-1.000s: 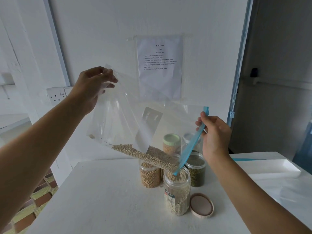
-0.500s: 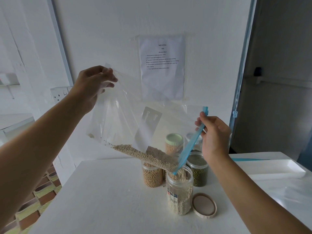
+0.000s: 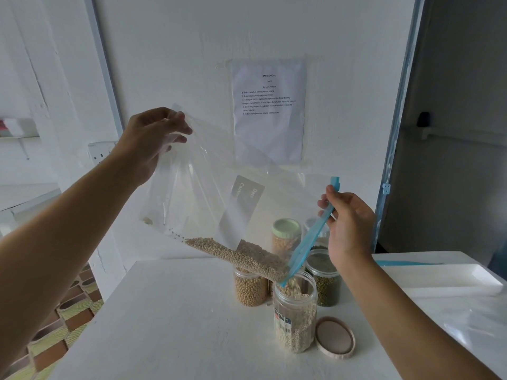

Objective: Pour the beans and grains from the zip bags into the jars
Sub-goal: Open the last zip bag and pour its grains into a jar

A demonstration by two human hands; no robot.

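The left hand (image 3: 153, 141) and right hand (image 3: 348, 226) are bare, like both forearms.

head cam | single view | wide-angle | faces fwd/down at table (image 3: 178, 325) | near

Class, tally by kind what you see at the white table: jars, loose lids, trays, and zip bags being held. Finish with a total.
Jars: 5 (rearmost mostly hidden)
Loose lids: 1
Trays: 1
Zip bags, held: 1
Total: 8
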